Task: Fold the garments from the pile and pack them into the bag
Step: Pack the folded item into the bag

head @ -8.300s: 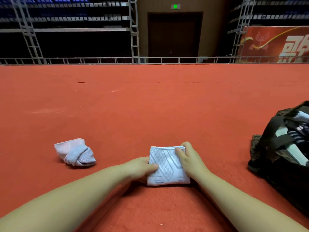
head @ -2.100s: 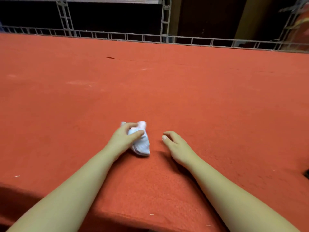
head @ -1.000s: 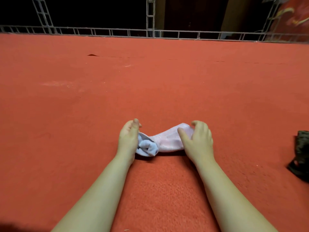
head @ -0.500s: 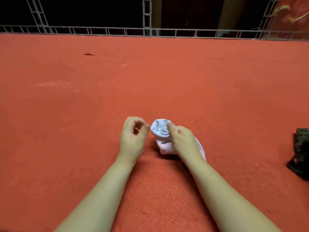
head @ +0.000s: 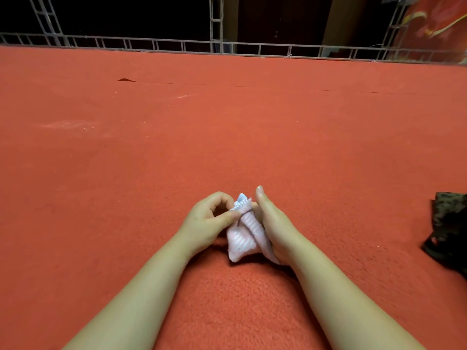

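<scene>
The garment (head: 243,234) is a small pale pink-and-white striped piece with a light blue tip, bunched into a loose bundle. It is located near the front edge of the red carpeted floor (head: 227,135), roughly midway between the left and right edges, with its lower end touching the carpet.

The left hand (head: 211,218) pinches the upper left part of the garment between thumb and curled forefinger. The right hand (head: 271,223) grasps the garment from the right; fabric runs along its palm and emerges below the heel of the hand. The thumb points upward; the remaining fingers are hidden behind the fabric.

The bag (head: 447,228), dark with a mottled pattern, lies at the right edge of the floor, well apart from the garment.

A metal truss railing (head: 227,48) runs along the far edge of the floor.
</scene>
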`<action>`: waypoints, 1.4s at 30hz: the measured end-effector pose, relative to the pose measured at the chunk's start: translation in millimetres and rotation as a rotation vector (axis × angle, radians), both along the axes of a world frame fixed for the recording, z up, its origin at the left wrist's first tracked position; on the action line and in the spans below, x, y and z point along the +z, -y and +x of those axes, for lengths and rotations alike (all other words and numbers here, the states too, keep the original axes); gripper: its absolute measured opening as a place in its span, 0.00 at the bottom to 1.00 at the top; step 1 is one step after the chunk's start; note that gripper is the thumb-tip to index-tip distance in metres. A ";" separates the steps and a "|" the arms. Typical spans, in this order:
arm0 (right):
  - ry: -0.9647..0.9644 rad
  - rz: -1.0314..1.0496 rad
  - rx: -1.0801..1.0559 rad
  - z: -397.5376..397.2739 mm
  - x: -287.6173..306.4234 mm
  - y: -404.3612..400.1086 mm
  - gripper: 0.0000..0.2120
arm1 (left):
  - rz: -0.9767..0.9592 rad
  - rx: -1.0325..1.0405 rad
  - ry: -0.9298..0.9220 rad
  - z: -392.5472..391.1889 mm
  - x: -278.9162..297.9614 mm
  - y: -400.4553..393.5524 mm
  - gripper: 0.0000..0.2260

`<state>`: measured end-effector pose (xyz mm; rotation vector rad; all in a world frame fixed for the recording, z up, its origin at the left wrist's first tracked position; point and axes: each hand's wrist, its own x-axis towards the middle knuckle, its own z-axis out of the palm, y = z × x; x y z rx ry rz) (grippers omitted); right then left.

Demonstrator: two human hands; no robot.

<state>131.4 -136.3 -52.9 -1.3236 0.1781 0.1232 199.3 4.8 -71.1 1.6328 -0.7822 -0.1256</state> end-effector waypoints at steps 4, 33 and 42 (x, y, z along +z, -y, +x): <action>0.078 0.007 0.158 -9.0 9.8 13.3 0.18 | -0.247 0.181 -0.258 8.7 4.2 0.1 0.10; 0.103 -0.026 0.084 -17.2 20.3 29.4 0.10 | -0.453 -0.048 -0.489 0.9 19.1 -9.1 0.07; 0.278 -0.335 0.030 -12.4 23.3 21.2 0.17 | -0.344 -0.040 -0.292 -7.3 27.9 -9.4 0.05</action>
